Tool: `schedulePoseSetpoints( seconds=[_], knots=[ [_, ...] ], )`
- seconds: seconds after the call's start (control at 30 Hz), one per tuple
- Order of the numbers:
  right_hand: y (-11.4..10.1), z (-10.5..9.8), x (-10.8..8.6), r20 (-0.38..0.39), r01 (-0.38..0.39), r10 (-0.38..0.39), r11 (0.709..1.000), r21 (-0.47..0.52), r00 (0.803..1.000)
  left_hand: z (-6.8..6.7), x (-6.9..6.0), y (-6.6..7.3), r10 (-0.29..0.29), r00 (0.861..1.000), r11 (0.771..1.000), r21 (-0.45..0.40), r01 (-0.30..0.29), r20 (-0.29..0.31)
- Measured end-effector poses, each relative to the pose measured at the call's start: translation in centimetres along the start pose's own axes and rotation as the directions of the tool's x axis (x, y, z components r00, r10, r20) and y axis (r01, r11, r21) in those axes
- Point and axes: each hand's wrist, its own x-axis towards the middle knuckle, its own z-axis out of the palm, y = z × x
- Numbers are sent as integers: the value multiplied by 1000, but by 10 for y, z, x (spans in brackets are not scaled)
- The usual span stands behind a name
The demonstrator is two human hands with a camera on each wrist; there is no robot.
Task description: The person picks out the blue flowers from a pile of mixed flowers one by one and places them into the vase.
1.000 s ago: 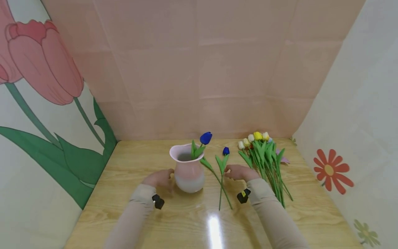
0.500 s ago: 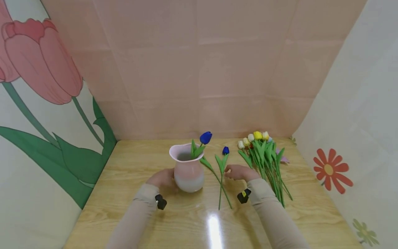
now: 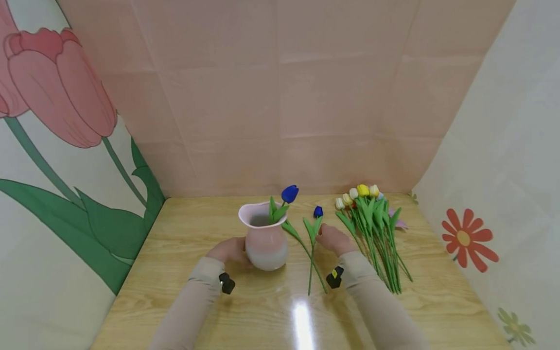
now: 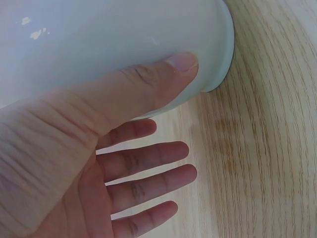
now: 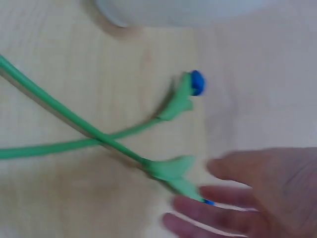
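A pink-and-white vase [image 3: 267, 248] stands upright, one blue tulip [image 3: 289, 194] leaning out of its mouth. My left hand [image 3: 229, 250] touches the vase's left side; in the left wrist view the thumb [image 4: 163, 79] lies along its lower wall, while the other fingers stretch out apart from it. To the vase's right, two artificial tulips lie with crossed stems. One has its blue bud [image 3: 318, 212] in sight; the second bud [image 5: 197, 83] shows in the right wrist view. Beside the nearer tulip's leaves [image 5: 171, 168] is my right hand [image 3: 334, 239], fingers extended, holding nothing.
A bunch of artificial tulips [image 3: 372, 218] with white and yellow heads lies on the table's right side, close to my right forearm. The wooden table [image 3: 192, 218] meets a pink backdrop [image 3: 280, 121] behind, with printed side panels left and right.
My left hand has moved right, up against the vase. My right hand has shifted slightly forward and left toward the nearer tulip's leaves. The vase and flowers look unmoved.
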Motion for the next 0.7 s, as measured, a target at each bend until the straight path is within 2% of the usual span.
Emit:
schedulePoseSetpoints(
  seconds=[0.07,0.17,0.3,0.43,0.53,0.7],
  knots=[
    [1,11,2,-77,-17,20,999,37,997,-1,0,0,-6,1000,1000,1,6,10],
    [1,29,2,-144,-42,49,998,54,988,-1,-1,1,-20,999,1000,2,20,31],
    [-2,43,-1,-134,-112,121,991,74,984,-2,-1,3,-25,999,1000,15,25,39],
    [-3,46,1,-112,-166,181,978,126,977,-3,-2,4,-17,999,999,31,16,29],
    [-2,45,3,-108,-157,173,977,147,979,-3,-2,3,-6,1000,1000,30,6,22],
    [5,48,9,-169,-72,111,972,222,979,-3,-3,2,2,1000,1000,18,-3,24]
  ],
)
